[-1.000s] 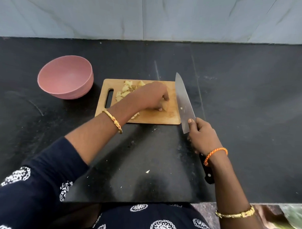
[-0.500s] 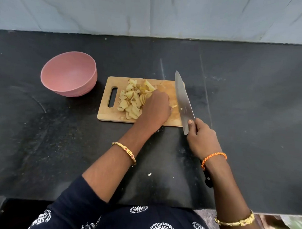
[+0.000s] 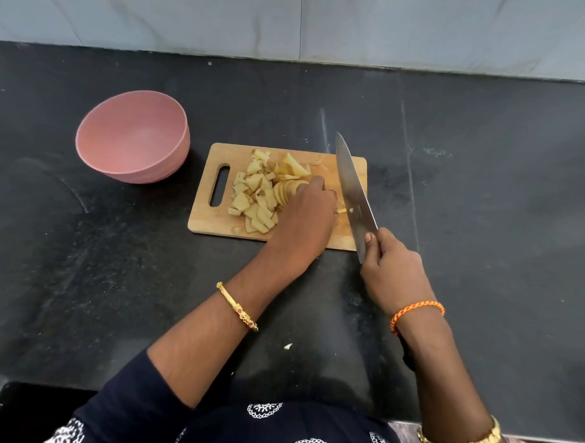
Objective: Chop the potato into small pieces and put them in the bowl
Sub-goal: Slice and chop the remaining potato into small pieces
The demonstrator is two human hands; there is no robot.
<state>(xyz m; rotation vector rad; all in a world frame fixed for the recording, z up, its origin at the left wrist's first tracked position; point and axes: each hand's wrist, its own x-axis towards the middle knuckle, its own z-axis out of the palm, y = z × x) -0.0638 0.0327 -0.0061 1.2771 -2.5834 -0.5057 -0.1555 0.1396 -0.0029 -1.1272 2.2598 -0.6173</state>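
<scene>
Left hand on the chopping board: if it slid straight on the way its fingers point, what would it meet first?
The left hand points up and right, so it would probably meet the knife blade first; depth is unclear.

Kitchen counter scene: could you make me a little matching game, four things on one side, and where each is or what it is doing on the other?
Things:
1. pink bowl
2. knife
3. potato pieces
4. left hand

States:
A. heaped on the cutting board
B. gripped by the right hand
C. empty, left of the board
D. resting on sliced potato

Pairs: 1-C, 2-B, 3-A, 4-D
</scene>
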